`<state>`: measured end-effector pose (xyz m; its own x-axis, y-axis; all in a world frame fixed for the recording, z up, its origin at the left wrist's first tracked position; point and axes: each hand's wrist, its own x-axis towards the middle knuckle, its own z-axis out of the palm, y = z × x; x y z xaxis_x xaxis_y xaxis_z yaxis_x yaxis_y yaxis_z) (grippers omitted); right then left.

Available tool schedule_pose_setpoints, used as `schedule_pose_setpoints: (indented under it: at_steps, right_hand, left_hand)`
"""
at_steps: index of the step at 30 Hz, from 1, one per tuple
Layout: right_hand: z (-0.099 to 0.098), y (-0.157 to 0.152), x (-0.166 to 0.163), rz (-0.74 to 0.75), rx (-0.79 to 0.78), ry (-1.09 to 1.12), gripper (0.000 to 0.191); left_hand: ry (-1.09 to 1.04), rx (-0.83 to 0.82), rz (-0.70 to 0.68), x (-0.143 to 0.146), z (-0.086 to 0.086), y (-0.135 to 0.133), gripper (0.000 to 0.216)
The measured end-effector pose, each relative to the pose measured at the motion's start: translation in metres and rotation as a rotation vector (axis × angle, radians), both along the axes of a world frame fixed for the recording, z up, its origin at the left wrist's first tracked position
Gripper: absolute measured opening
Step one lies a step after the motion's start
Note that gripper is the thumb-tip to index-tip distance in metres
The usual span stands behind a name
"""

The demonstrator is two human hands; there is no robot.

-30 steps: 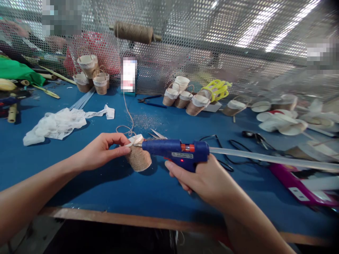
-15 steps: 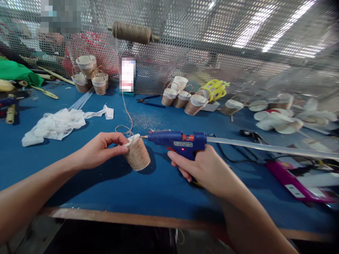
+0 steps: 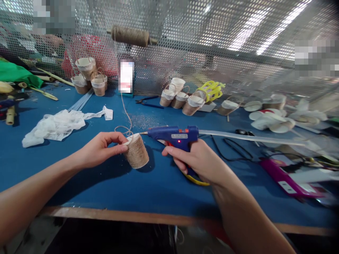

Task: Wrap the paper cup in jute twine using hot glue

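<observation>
Your L hand point(image 3: 99, 150): fingers point(image 3: 119, 149) pinching twine-wrapped cup point(image 3: 137, 152); R hand point(image 3: 197, 158): fingers wrapped round glue gun point(image 3: 169, 133). Wrap point(image 3: 139, 157) prob. near done; no trim/handle yet.

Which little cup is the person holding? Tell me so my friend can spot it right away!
On the big blue table, look near the middle, where the left hand pinches a small twine-wrapped cup by its rim. A blue glue gun points toward it. Unlike the cups farther back, it shows no white band around its outside top.
</observation>
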<state>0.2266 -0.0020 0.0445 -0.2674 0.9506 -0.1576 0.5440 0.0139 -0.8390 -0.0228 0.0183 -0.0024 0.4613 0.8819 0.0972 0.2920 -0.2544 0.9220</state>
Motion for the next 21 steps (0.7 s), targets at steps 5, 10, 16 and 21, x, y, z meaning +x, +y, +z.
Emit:
schedule_pose_setpoints:
  at_steps: [5,10,16,21]
  right_hand:
    - [-0.006,0.007,0.0,-0.039,-0.066,0.252,0.023]
    - [-0.016,0.015,0.003,-0.082,-0.01,0.333,0.027]
    - [-0.018,0.021,0.005,-0.04,-0.029,0.397,0.027]
    - [-0.014,0.038,0.004,-0.132,-0.005,0.229,0.022]
  left_hand:
    - [0.023,0.054,0.02,-0.001,0.005,0.0,0.018]
    - [0.073,0.118,0.017,-0.002,0.01,0.0,0.02]
    - [0.115,0.141,0.003,-0.003,0.011,-0.002,0.022]
    - [0.135,0.138,-0.014,-0.002,0.013,-0.004,0.022]
